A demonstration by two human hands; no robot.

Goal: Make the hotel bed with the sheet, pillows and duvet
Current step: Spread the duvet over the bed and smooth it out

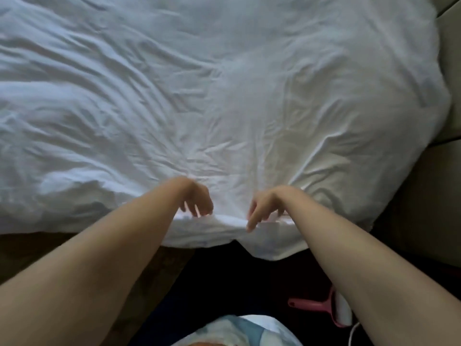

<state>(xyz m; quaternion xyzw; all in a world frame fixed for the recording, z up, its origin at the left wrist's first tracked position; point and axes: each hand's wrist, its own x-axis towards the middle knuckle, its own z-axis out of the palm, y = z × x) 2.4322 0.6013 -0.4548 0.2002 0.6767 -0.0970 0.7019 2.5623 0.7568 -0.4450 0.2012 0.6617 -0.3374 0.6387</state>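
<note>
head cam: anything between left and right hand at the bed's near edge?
Only a bunched fold of the white duvet lies between the left hand and the right hand; nothing else there, per the head view.

1. Bed: its sleeping surface is hidden beneath the cover.
2. White wrinkled fabric duvet [199,96]: lies directly on the bed and is spread across almost the whole view. It is heavily creased. Its near edge is bunched into a thick fold and hangs over the bed's near side, lowest right of centre.
3. Brown floor strip [37,248]: shows below the duvet's edge on the left.
4. Dark floor area [224,283]: lies below the hanging edge.
5. Pink-handled lint roller with a white roll [314,305]: lies on the dark floor area at lower right.
6. Thin white cord [351,334]: lies just beside the roller.
</note>
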